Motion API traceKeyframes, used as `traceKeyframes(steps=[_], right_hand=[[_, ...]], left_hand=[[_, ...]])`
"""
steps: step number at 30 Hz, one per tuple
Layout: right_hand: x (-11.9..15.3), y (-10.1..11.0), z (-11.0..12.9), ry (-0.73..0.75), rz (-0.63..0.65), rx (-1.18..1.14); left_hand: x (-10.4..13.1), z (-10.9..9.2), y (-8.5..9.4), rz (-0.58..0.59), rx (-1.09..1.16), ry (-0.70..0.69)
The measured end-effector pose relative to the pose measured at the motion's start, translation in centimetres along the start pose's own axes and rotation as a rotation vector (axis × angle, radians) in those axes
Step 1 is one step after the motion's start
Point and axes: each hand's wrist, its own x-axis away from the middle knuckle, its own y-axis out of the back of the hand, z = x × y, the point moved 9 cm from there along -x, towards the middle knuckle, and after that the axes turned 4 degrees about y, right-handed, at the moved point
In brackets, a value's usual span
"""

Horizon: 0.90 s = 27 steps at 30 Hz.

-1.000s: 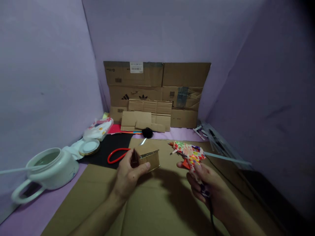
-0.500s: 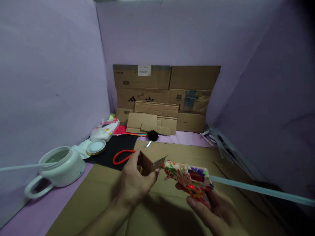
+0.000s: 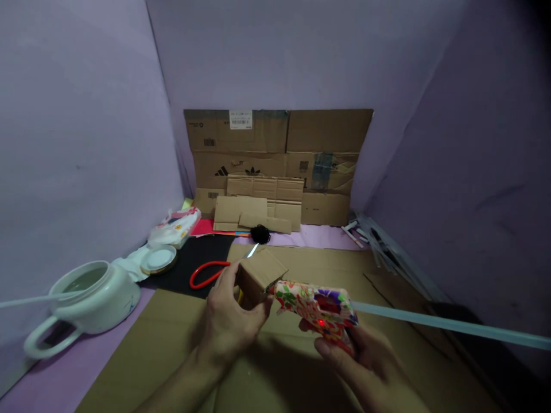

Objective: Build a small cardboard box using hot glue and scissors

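A small cardboard box [image 3: 262, 269] is gripped in my left hand [image 3: 235, 321], thumb at its near edge and fingers round its left side. My right hand [image 3: 361, 361] is wrapped round the handle of a glue gun [image 3: 316, 307] covered in flowered paper, with a red light glowing on its side. The gun's tip meets the box's near right edge; whether it touches is hard to tell. Out of the gun's back runs a long translucent glue stick [image 3: 447, 326]. Scissors with red handles [image 3: 209, 274] lie just behind my left hand.
At the left stands a white pot [image 3: 103, 298] with a handle, its lid [image 3: 158, 259] behind it. A ball of black yarn [image 3: 260, 234] lies by cardboard pieces [image 3: 241, 212] at the back. Several glue sticks [image 3: 398, 267] lie along the right wall. A cardboard sheet [image 3: 172, 321] covers the work surface.
The box's top flap, raised before, now lies down over the top. My view has shifted slightly to the right. Both hands keep their holds.
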Motion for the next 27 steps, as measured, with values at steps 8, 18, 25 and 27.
traceKeyframes(steps=[8, 18, 25, 27], right_hand=[[0.15, 0.28, 0.21, 0.005, -0.040, 0.030], [-0.09, 0.34, -0.05, 0.016, -0.007, 0.050], [0.00, 0.06, -0.23, 0.021, 0.032, 0.090], [0.10, 0.17, -0.14, 0.009, -0.004, 0.083]], left_hand=[[0.17, -0.35, 0.44, -0.052, -0.069, -0.037], [0.20, -0.30, 0.15, 0.002, -0.030, -0.002], [0.25, -0.29, 0.39, -0.022, -0.049, -0.004], [0.22, -0.31, 0.47, -0.029, -0.057, -0.005]])
